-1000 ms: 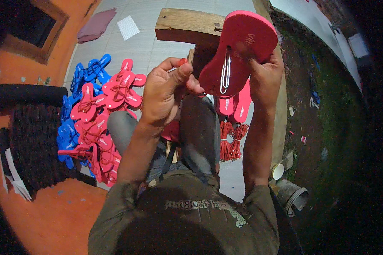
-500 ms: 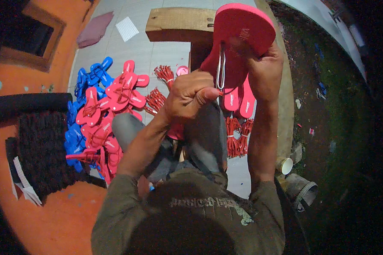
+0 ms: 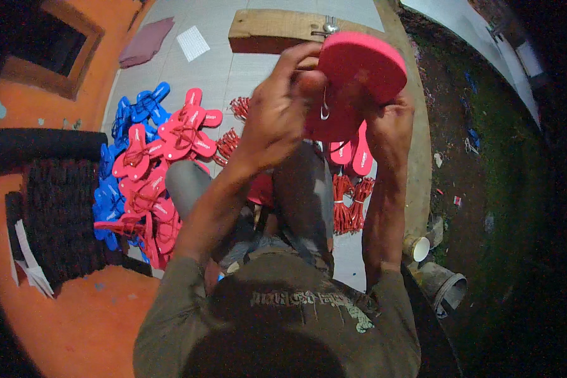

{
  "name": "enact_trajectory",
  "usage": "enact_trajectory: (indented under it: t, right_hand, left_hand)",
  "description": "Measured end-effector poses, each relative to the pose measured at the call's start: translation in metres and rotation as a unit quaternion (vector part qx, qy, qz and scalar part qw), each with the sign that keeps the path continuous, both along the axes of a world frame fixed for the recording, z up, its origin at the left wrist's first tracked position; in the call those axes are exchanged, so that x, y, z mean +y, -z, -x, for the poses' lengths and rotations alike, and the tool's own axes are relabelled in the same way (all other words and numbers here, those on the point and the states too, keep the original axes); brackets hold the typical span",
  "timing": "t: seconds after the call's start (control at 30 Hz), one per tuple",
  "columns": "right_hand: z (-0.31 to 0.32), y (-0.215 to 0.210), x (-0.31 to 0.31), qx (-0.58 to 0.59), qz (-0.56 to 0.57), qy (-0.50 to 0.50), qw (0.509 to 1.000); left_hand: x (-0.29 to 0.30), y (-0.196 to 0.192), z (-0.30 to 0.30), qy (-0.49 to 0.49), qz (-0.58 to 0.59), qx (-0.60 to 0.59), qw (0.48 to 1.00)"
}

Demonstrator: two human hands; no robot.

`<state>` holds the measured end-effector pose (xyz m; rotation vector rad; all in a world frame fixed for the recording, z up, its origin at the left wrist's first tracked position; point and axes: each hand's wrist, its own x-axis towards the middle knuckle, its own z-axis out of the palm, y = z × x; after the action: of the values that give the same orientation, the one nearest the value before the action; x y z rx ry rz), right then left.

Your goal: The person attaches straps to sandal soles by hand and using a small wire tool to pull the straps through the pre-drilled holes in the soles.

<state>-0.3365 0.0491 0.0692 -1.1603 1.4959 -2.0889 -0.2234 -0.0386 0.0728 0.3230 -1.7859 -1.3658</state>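
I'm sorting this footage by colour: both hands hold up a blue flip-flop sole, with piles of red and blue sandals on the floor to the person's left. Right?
Not quite. The sole held by the left hand and the right hand is red, not blue, as the head view shows. The red and blue sandals do lie on the floor to the person's left.

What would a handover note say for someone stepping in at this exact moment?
Left hand: closed at the underside of the red sandal sole, beside the metal hook tool poking through it; whether it grips the tool is unclear.
Right hand: holds the sole up from its right side.
Done: red and blue sandals piled on the floor to the person's left.
Left: red strap bundles and two more red soles lie below the hands; this sole shows no strap.
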Motion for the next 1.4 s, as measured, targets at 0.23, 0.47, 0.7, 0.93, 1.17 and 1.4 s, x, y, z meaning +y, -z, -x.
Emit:
enact_trajectory:
  t: [0.23, 0.47, 0.7, 0.93, 1.17, 1.4]
  right_hand:
    - [0.000, -0.003, 0.005, 0.137, -0.065, 0.051, 0.987]
    - [-0.045, 0.013, 0.067, 0.046, -0.029, 0.071, 0.996]
    - [-0.047, 0.062, 0.081, 0.019, -0.148, 0.024, 0.988]
    - [-0.029, 0.078, 0.027, -0.222, 0.049, 0.011, 0.974]
    - [-0.079, 0.111, -0.025, -0.507, 0.100, -0.083, 0.852]
    - [-0.109, 0.246, -0.048, 0.058, -0.308, -0.204, 0.928]
  left_hand:
    - [-0.019, -0.003, 0.018, -0.087, 0.096, -0.150, 0.980]
    - [0.039, 0.024, -0.035, 0.000, 0.101, -0.013, 0.995]
    - [0.054, 0.031, -0.060, 0.007, -0.101, -0.165, 0.981]
    - [-0.016, 0.081, -0.068, 0.021, -0.098, -0.085, 0.991]
    - [-0.001, 0.123, -0.129, -0.071, -0.476, 0.110, 0.869]
    - [-0.037, 0.103, -0.228, -0.403, -0.164, -0.103, 0.895]
